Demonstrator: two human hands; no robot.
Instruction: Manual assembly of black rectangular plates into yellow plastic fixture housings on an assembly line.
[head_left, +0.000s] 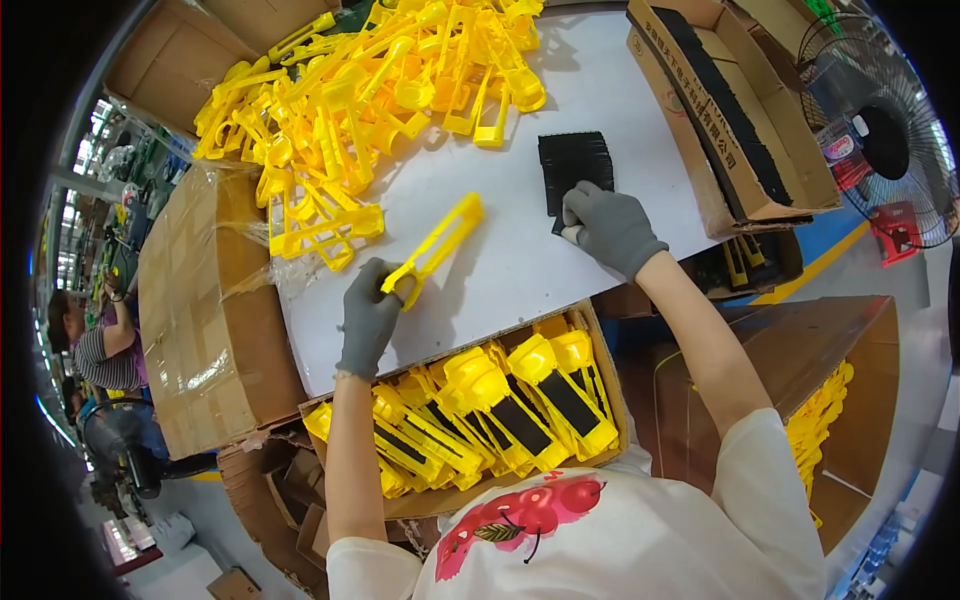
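Observation:
In a grey glove, my left hand point(372, 312) is closed on the lower end of a yellow plastic frame point(440, 240), long and open in the middle, held tilted above the white tabletop point(500, 270). My right hand point(608, 225), gloved alike, has its fingers bent down at the near end of a stack of black strips point(575, 165) lying on the table. Thumb and forefinger are pinched on a black strip point(557, 226) at the stack's near left corner. Most of that strip is hidden by the hand.
A large heap of yellow frames point(370, 100) covers the far left of the table. Nearest me, a carton point(612, 370) holds yellow pieces with black inserts point(522, 425). Another carton point(690, 130) with black strips stands at right, beside a fan point(885, 140). A person point(105, 345) works at far left.

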